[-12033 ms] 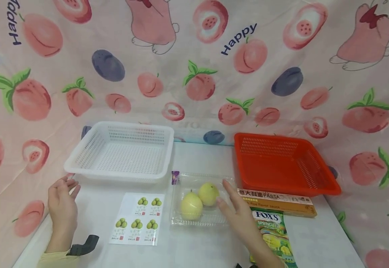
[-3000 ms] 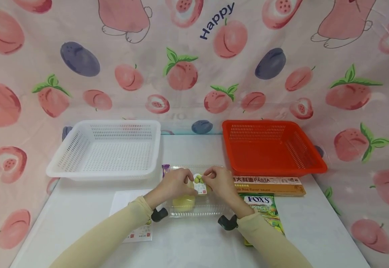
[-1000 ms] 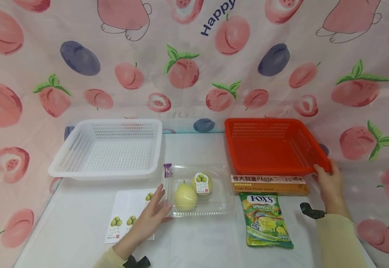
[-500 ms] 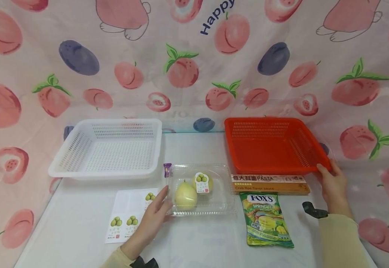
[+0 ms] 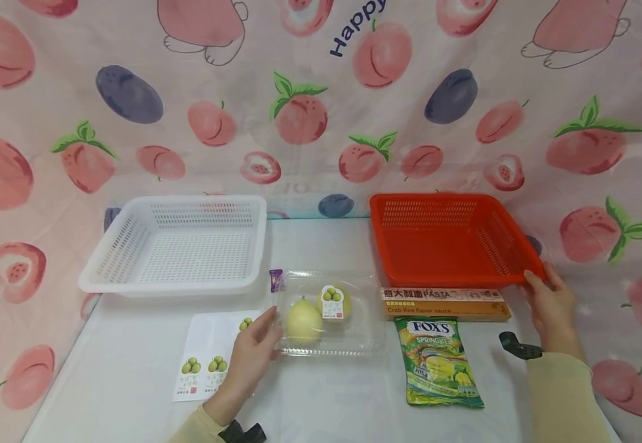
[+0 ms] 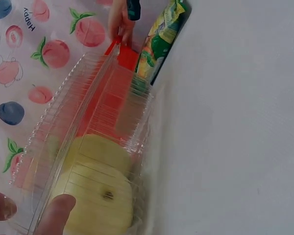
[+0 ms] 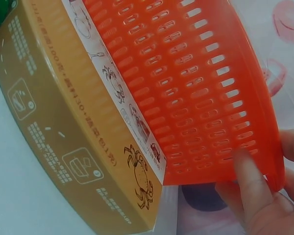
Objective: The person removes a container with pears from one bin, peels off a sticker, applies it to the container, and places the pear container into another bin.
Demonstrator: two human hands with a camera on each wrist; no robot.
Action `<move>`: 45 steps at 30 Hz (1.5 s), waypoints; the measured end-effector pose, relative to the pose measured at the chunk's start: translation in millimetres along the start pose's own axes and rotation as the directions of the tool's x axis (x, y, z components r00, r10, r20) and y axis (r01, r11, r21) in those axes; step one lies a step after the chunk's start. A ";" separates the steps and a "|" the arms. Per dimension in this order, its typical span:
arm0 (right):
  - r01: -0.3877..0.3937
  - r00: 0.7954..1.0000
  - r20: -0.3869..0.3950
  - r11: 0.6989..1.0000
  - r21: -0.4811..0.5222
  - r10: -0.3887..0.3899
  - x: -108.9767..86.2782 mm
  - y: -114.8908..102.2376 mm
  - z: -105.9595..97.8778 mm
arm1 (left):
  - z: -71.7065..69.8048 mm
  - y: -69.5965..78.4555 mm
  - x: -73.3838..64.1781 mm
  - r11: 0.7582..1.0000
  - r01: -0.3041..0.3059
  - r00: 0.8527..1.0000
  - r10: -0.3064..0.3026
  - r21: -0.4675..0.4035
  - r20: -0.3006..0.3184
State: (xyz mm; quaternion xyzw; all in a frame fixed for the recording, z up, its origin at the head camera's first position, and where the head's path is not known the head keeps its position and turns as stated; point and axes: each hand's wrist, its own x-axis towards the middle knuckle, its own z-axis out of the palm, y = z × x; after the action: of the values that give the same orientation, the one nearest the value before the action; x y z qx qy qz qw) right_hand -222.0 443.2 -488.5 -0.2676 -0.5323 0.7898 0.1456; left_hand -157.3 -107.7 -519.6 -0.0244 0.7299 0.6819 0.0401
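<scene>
In the head view, my left hand (image 5: 251, 357) pinches the left edge of a clear plastic clamshell box (image 5: 360, 326) between thumb and fingers. Two yellow-green pears lie inside; the front pear (image 5: 303, 323) is the nearer to that hand. A sticker label (image 5: 332, 303) printed with pears sits on the lid over the rear pear. My right hand (image 5: 550, 307) grips the front right corner of a red plastic basket (image 5: 443, 255). The right wrist view shows its thumb (image 7: 252, 183) against the slotted wall, with other fingers at the rim.
A white basket (image 5: 205, 252) stands at the back left, a sheet of pear stickers (image 5: 196, 344) before it. A small purple packet (image 5: 275, 280) touches the box's corner. Before the red basket lie a pasta box (image 5: 445, 306) and a green FOX'S bag (image 5: 439, 363).
Both hands have left the label they were handling on the lid. The right hand has taken the red basket's corner; the left hand has closed on the clamshell box's left edge, which has shifted slightly.
</scene>
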 end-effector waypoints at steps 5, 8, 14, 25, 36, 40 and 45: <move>0.000 1.000 -0.010 1.000 0.018 0.000 0.1 2.2 0.8 | -6.9 5.7 -6.5 1.000 0.011 0.999 -0.012 -0.021 -0.044; 0.018 1.000 -0.006 0.997 0.073 -0.018 -0.8 1.9 1.2 | -9.5 12.5 -11.1 1.000 0.012 0.999 -0.013 -0.025 -0.045; 0.023 1.000 -0.021 0.998 0.065 -0.021 0.1 2.1 1.6 | -6.8 28.2 -17.3 0.988 -0.003 1.000 0.004 -0.153 0.006; 0.094 0.996 0.004 0.994 0.048 -0.094 54.2 30.4 -33.0 | 20.7 64.8 -0.5 0.977 -0.073 0.994 0.087 -0.198 0.062; 0.042 0.997 -0.058 0.999 0.026 -0.041 3.6 6.3 1.2 | 76.1 100.3 53.3 0.961 -0.110 0.988 0.134 -0.254 0.077; 0.036 0.997 -0.068 0.999 0.025 -0.034 0.3 4.2 4.2 | 99.7 110.9 75.9 0.951 -0.128 0.986 0.152 -0.280 0.067; 0.028 0.998 -0.049 0.999 0.033 -0.026 1.7 4.0 3.2 | 132.9 119.9 102.8 0.956 -0.128 0.987 0.148 -0.263 0.056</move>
State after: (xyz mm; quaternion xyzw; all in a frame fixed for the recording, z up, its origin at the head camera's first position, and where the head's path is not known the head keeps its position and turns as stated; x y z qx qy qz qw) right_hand -225.0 440.1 -491.7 -0.2769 -0.5188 0.7899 0.1735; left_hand -267.1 35.0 -418.9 0.0472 0.6325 0.7730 0.0161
